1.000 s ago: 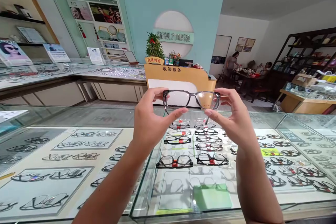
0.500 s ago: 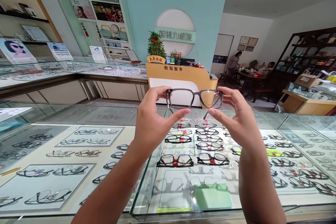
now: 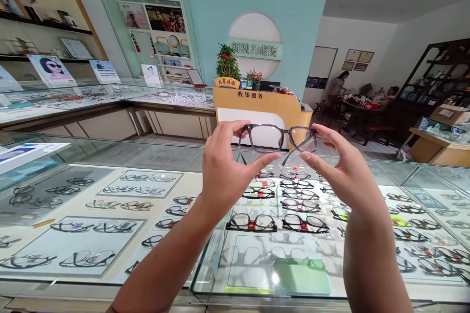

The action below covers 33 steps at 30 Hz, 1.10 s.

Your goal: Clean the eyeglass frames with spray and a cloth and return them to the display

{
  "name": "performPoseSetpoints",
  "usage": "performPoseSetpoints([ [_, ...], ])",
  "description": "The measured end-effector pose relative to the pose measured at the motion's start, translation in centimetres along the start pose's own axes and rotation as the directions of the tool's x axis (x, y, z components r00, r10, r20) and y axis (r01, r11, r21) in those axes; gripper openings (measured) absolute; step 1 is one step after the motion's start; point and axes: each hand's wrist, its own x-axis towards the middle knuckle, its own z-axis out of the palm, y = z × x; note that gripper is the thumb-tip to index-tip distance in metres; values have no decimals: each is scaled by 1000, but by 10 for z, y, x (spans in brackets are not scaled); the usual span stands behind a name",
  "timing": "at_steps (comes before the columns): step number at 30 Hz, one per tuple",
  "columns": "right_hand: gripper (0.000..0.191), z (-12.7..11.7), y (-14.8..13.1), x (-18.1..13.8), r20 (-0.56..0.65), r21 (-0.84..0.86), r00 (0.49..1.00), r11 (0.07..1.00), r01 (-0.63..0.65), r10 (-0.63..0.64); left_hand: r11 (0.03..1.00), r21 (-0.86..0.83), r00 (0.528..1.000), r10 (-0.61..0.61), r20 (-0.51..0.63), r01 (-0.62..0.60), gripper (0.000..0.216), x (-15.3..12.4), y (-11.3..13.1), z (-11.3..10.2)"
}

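Clear-lensed eyeglasses with a dark, glossy frame point(image 3: 286, 130), turned a little further aslant between 2 hands.
Since 1.0 s ago the view has swung so the shop sits farther right, and the frame has swivelled: the lens nearer the right hand point(image 3: 345, 166) now looks narrower. The grip matches the earlier one: the left hand point(image 3: 227, 161) pinches 1 outer end, the right hand the other, both thumbs stretched underneath. So only the angle seems altered; the handling remains a 2-handed hold, nothing set down. The eyeglasses are in mid-air, above the long glass-topped display worktop point(image 3: 264, 299), whose rows include black-framed spectacles with red tags point(image 3: 251, 225), near a pale green rectangular panel point(image 3: 303, 276).
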Motion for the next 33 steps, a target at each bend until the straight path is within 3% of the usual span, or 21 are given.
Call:
performPoseSetpoints([
  [27, 66, 1, 8, 1, 130, -15, 991, 999, -29, 31, 1000, 20, 1000, 9, 5, -9, 68, -2, 0, 1],
  [30, 66, 1, 8, 1, 117, -26, 993, 999, -31, 33, 1000, 25, 1000, 7, 6, -7, 68, -2, -1, 1],
  [33, 66, 3, 7, 3, 19, -46, 1000, 999, 20, -20, 1000, 10, 1000, 9, 17, -9, 68, 1, -5, 0],
])
